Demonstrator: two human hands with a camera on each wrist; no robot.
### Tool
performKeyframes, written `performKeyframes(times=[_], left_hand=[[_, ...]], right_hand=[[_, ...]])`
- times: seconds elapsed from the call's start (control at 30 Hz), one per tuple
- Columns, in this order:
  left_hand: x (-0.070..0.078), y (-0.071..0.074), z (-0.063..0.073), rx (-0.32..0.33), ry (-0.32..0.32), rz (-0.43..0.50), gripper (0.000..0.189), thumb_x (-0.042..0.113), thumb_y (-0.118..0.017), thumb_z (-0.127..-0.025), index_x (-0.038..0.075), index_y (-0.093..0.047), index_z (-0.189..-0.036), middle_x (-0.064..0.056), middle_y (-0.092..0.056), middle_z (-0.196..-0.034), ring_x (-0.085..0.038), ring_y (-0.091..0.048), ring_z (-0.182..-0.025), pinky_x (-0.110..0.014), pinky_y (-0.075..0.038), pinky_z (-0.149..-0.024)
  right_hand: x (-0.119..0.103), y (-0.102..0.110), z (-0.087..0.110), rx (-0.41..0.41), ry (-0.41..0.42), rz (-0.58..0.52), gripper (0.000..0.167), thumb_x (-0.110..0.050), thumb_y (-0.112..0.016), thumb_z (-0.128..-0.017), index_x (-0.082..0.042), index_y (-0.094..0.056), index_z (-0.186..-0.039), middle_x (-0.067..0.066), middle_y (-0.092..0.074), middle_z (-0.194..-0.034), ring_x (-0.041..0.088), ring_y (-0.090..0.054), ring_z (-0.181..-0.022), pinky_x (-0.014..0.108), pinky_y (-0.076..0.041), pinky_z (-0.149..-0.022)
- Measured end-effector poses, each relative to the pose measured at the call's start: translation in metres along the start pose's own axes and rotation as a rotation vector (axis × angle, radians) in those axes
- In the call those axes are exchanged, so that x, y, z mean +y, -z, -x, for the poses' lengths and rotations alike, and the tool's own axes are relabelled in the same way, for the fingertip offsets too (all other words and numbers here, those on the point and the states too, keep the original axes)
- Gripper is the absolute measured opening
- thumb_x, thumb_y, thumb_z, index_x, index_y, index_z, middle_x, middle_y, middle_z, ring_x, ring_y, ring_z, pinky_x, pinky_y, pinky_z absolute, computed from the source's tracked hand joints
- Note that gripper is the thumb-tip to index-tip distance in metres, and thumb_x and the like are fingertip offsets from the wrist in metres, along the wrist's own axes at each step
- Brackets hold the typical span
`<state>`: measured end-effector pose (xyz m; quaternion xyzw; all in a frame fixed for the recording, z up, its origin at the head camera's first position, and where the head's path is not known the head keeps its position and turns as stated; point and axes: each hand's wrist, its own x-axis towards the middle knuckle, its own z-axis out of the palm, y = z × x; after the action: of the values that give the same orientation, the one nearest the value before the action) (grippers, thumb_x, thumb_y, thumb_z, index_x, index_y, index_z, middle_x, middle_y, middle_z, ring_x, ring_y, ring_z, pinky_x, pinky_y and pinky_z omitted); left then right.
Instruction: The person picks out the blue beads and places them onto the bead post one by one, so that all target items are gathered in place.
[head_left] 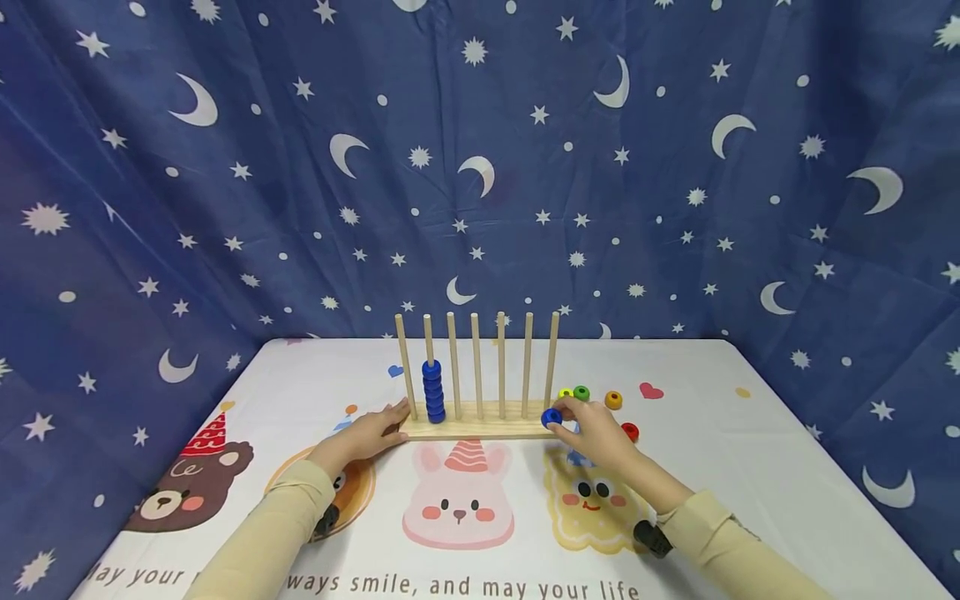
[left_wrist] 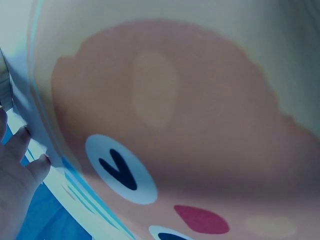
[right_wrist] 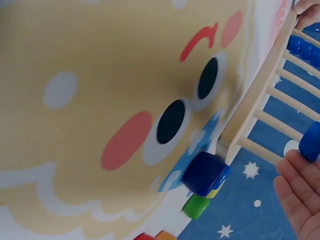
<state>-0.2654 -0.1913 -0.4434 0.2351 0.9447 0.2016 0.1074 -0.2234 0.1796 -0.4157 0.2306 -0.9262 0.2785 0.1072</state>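
A wooden bead stand [head_left: 480,427] with several upright posts stands on the table. Several blue beads [head_left: 433,392] are stacked on its second post from the left. My left hand [head_left: 372,431] holds the left end of the base, thumb at the front edge and fingers at the end. At the stand's right end, my right hand [head_left: 592,429] pinches a blue bead [head_left: 551,417] between thumb and fingers. In the right wrist view, this blue bead [right_wrist: 311,142] sits at the fingertips, while another blue bead [right_wrist: 205,172] lies near the base's end; the hand hides that one from the head view.
Behind the right hand are a yellow bead [head_left: 566,393] and a green bead [head_left: 581,392]. Farther right lie an orange bead [head_left: 613,400] and a red bead [head_left: 630,432]. A printed white cloth [head_left: 690,392] covers the table, with a blue starry curtain [head_left: 480,167] behind.
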Motion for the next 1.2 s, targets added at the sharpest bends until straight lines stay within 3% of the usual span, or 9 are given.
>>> performKeyframes(times=[0.4, 0.67, 0.93, 1.2], left_hand=[[-0.005, 0.0, -0.002, 0.002, 0.008, 0.002, 0.06, 0.029, -0.053, -0.096, -0.001, -0.032, -0.145, -0.02, -0.028, -0.152, -0.048, -0.029, -0.135, -0.062, -0.025, -0.109], [-0.003, -0.001, 0.0, 0.006, 0.002, 0.004, 0.06, 0.028, -0.052, -0.096, -0.001, -0.032, -0.144, -0.021, -0.028, -0.152, -0.048, -0.03, -0.135, -0.063, -0.026, -0.109], [-0.004, -0.002, -0.001, 0.008, -0.001, 0.007, 0.06, 0.027, -0.052, -0.096, -0.002, -0.031, -0.145, -0.02, -0.027, -0.152, -0.048, -0.029, -0.136, -0.063, -0.024, -0.109], [-0.007, -0.003, -0.003, 0.011, -0.023, 0.01, 0.06, 0.028, -0.053, -0.096, -0.002, -0.034, -0.144, -0.02, -0.026, -0.153, -0.048, -0.028, -0.136, -0.064, -0.024, -0.108]], right_hand=[[-0.016, -0.005, -0.003, 0.026, -0.01, -0.066, 0.024, -0.011, -0.071, -0.083, 0.001, -0.063, -0.102, 0.01, -0.073, -0.093, 0.026, -0.07, -0.09, 0.042, -0.056, -0.084], [-0.018, -0.008, -0.004, 0.03, 0.039, -0.085, 0.025, -0.01, -0.071, -0.083, 0.001, -0.063, -0.105, 0.01, -0.073, -0.094, 0.025, -0.07, -0.091, 0.04, -0.056, -0.084], [-0.025, -0.011, -0.004, 0.026, 0.033, -0.227, 0.024, -0.005, -0.07, -0.083, 0.004, -0.062, -0.104, 0.013, -0.072, -0.093, 0.024, -0.07, -0.087, 0.035, -0.057, -0.082], [-0.033, -0.017, -0.002, 0.014, 0.053, -0.228, 0.026, -0.007, -0.069, -0.084, 0.002, -0.061, -0.107, 0.013, -0.073, -0.095, 0.027, -0.07, -0.091, 0.037, -0.056, -0.084]])
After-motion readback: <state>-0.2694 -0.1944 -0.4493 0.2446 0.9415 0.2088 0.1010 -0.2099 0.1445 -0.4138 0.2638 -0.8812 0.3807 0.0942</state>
